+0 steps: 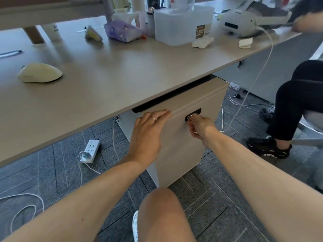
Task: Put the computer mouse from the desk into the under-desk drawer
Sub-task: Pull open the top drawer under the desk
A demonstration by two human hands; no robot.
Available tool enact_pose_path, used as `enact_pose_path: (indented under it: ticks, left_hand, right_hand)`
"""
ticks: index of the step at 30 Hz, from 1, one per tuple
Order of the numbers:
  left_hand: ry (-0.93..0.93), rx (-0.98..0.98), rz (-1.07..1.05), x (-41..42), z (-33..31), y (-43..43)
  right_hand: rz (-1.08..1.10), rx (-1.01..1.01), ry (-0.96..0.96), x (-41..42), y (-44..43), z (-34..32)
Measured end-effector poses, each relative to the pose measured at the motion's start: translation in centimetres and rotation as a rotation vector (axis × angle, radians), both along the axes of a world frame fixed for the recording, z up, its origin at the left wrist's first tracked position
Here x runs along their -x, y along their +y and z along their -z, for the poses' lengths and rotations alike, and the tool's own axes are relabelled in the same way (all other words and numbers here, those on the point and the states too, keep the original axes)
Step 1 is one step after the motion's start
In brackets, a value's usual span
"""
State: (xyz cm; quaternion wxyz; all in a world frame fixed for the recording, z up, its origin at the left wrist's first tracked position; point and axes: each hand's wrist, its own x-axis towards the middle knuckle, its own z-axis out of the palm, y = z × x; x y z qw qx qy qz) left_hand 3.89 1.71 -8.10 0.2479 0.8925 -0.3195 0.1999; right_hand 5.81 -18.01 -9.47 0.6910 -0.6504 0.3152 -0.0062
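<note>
**Head view: drawer still shut, mouse untouched on tabletop**

Head camera shows the computer mouse, pale cream, lying on the tabletop at its left side, well apart from both hands and not yet handled. The under-desk drawer sits below the tabletop edge, front closed.

Grip state: the left hand lies flat against the drawer front, fingers reaching its upper edge, clamped on nothing. The right hand has its fingertips pinched together on a small key in the dark lock plate.

Risks, as judged from this position:
- Lock may not be fully released; pulling would then drag or tip the whole cabinet rather than open the drawer.
- Left fingers rest near the gap between drawer top and tabletop underside — a pinch point if the drawer moves abruptly.
- Mouse lies far to the left; a reach across without looking could knock it off the tabletop.
- White cable hanging off the tabletop edge runs close by the cabinet and could snag an opened drawer.
- Power strip and loose cords on the floor lie near the feet.

Legible writing: a label on the translucent storage box reads "PLASTIC"; the lines beneath are too small to read. The purple patterned pouch carries cartoon figures, no readable text.
</note>
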Motion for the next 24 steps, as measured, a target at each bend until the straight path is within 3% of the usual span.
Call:
enact_pose_path:
  ticks: [7,24]
  left_hand:
    - [0.097,-0.019,-0.042,0.1,-1.7,-0.3]
    - [0.321,-0.357,-0.061,2.8,-4.7,-0.9]
  right_hand:
    - [0.086,-0.027,-0.020,4.1,-0.9,0.3]
    - [0.111,0.104,0.010,18.5,-5.4,-0.1]
